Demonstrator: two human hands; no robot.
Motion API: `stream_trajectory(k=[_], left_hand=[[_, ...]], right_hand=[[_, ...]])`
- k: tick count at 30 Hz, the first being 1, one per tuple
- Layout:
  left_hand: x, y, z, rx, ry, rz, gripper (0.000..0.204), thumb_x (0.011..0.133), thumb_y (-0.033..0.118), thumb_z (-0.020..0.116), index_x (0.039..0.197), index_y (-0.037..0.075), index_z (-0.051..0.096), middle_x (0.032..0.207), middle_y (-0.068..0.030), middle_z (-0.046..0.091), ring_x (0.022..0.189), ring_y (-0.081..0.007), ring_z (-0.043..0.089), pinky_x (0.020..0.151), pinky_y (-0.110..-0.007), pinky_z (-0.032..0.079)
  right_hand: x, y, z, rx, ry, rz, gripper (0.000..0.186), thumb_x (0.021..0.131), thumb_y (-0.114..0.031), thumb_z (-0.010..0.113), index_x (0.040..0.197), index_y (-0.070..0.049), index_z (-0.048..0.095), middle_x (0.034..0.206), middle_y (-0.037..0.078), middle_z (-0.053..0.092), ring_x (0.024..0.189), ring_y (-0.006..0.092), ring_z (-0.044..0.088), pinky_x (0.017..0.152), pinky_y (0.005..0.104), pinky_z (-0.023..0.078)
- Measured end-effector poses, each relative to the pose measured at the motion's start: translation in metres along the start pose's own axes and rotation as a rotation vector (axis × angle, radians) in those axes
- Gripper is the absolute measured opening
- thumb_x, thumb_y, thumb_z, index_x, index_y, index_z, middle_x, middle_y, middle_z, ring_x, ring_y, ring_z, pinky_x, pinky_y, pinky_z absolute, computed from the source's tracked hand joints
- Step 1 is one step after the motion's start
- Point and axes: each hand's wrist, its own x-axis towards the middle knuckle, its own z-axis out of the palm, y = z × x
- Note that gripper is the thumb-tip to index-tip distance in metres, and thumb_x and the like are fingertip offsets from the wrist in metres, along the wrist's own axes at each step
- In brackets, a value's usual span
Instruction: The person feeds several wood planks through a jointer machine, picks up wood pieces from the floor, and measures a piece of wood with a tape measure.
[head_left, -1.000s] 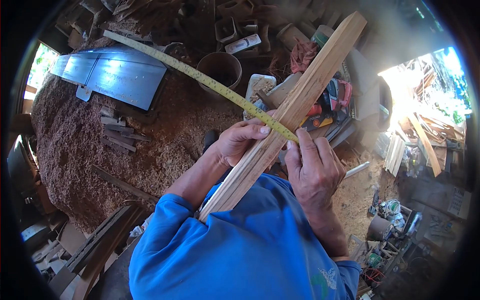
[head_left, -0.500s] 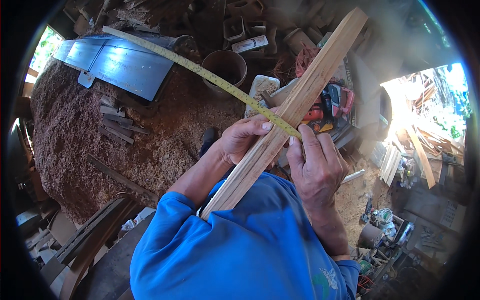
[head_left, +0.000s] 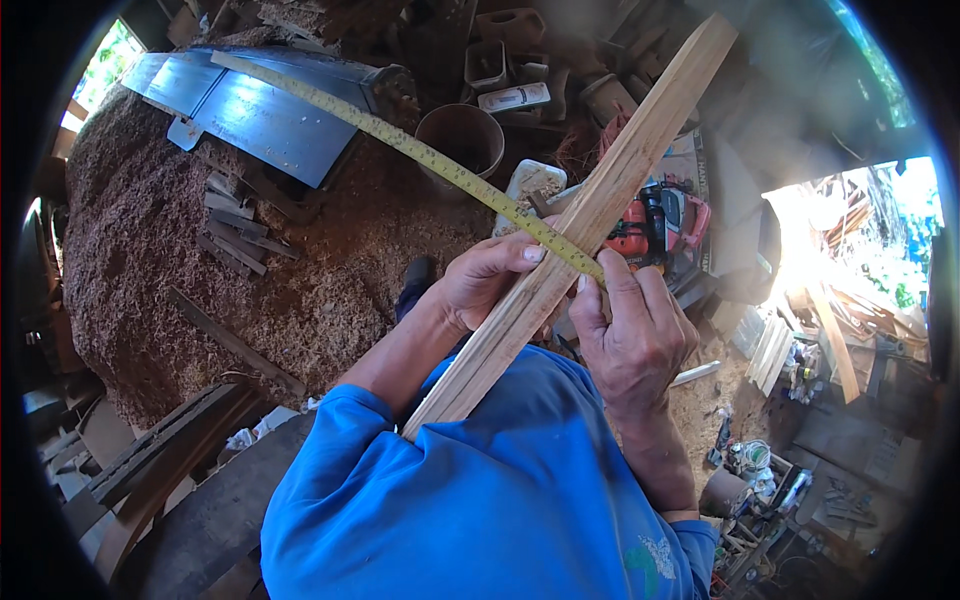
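Note:
A long, rough strip of wood (head_left: 640, 140) slants from my shirt front up to the far right. My left hand (head_left: 490, 275) is closed round it from the left side, the thumb pressing on its upper face. Across the strip lies a yellow tape measure blade (head_left: 430, 160), reaching out to the far left over a metal machine table. My right hand (head_left: 640, 335) pinches the near end of this blade between thumb and fingertips at the strip's right edge. Some fingers of my left hand are hidden under the wood.
Machine table (head_left: 275, 120) with a bluish metal top stands far left beside a heap of sawdust (head_left: 130, 260). Beyond my hands are a round bucket (head_left: 460, 140), a white tub (head_left: 535, 180) and a red power tool (head_left: 640, 230). Wood scraps (head_left: 240, 225) lie on the left.
My view has turned slightly, so the surroundings have shifted a little. Both hands keep their grip, and the strip and tape stay almost in the same place.

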Motion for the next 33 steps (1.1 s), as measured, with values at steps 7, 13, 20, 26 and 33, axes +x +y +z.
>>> stream_trajectory(k=[7, 13, 20, 26, 33], left_hand=[[-0.007, -0.003, 0.014, 0.040, 0.090, 0.044, 0.083, 0.087, 0.023, 0.071, 0.155, 0.004, 0.028, 0.134, -0.0174, 0.055, 0.118, -0.0257, 0.061, 0.103, -0.041, 0.051], [-0.009, -0.007, 0.028, -0.039, 0.212, 0.096, 0.081, 0.082, 0.020, 0.070, 0.151, 0.004, 0.030, 0.112, -0.0240, 0.062, 0.074, -0.0330, 0.073, 0.055, -0.042, 0.065], [-0.010, -0.008, 0.031, 0.027, 0.224, 0.115, 0.079, 0.082, 0.022, 0.070, 0.148, 0.002, 0.032, 0.111, -0.0236, 0.062, 0.071, -0.0327, 0.072, 0.053, -0.042, 0.064], [-0.010, -0.009, 0.030, -0.028, 0.243, 0.133, 0.078, 0.082, 0.023, 0.070, 0.147, 0.000, 0.033, 0.111, -0.0237, 0.062, 0.068, -0.0324, 0.071, 0.051, -0.041, 0.064], [-0.012, -0.009, 0.026, -0.079, 0.217, 0.115, 0.075, 0.083, 0.020, 0.069, 0.147, 0.000, 0.034, 0.106, -0.0233, 0.064, 0.071, -0.0317, 0.072, 0.053, -0.041, 0.064]], right_hand=[[-0.001, -0.004, 0.000, -0.007, -0.002, -0.020, 0.030, 0.080, -0.012, 0.075, 0.109, -0.004, 0.071, 0.076, 0.007, 0.057, 0.061, 0.0252, 0.061, 0.054, 0.0383, 0.049], [-0.002, -0.003, 0.003, -0.006, 0.022, -0.073, 0.028, 0.083, -0.015, 0.073, 0.109, -0.004, 0.071, 0.073, 0.006, 0.052, 0.058, 0.0227, 0.058, 0.052, 0.0365, 0.048], [-0.002, -0.006, -0.001, 0.002, 0.003, -0.062, 0.030, 0.081, -0.014, 0.074, 0.109, -0.004, 0.071, 0.076, 0.008, 0.056, 0.061, 0.0257, 0.061, 0.055, 0.0385, 0.049], [-0.002, -0.006, 0.001, -0.002, 0.005, -0.070, 0.031, 0.080, -0.013, 0.074, 0.109, -0.004, 0.071, 0.075, 0.008, 0.055, 0.061, 0.0255, 0.060, 0.055, 0.0385, 0.050], [-0.001, -0.008, 0.002, -0.021, -0.017, -0.080, 0.029, 0.080, -0.012, 0.074, 0.107, -0.004, 0.071, 0.074, 0.008, 0.055, 0.062, 0.0253, 0.060, 0.055, 0.0384, 0.050]])
